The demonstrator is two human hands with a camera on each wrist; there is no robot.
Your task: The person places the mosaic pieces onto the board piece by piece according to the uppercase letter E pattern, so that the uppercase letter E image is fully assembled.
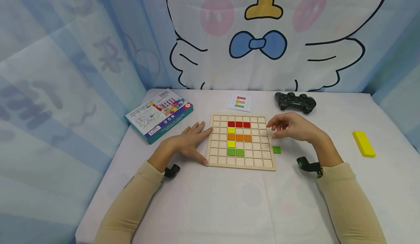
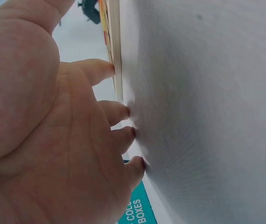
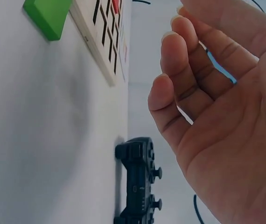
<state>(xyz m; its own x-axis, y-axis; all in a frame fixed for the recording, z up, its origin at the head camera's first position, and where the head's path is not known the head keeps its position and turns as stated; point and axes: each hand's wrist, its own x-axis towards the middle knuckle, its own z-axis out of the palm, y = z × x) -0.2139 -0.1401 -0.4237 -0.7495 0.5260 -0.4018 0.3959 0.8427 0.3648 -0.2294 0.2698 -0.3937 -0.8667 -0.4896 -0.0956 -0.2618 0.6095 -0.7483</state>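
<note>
A wooden grid board (image 1: 259,162) lies on the table, with red tiles (image 1: 239,124), orange tiles (image 1: 239,138), green tiles (image 1: 235,152) and two single yellow tiles (image 1: 231,144) in its squares. My left hand (image 1: 188,143) is spread at the board's left side, thumb and index finger touching the edge; in the left wrist view the other fingertips (image 2: 135,163) rest on the cloth. Over the right edge hovers my right hand (image 1: 288,127), fingers loosely bent and holding nothing. Below it a loose green tile (image 1: 277,150) lies beside the board, also seen in the right wrist view.
Behind the board lies a pattern card (image 1: 240,102) with coloured squares. A black game controller (image 1: 295,102) sits at the back right, and a yellow block (image 1: 364,144) lies far right. The flat puzzle box (image 1: 159,114) is at the back left, close to my left hand.
</note>
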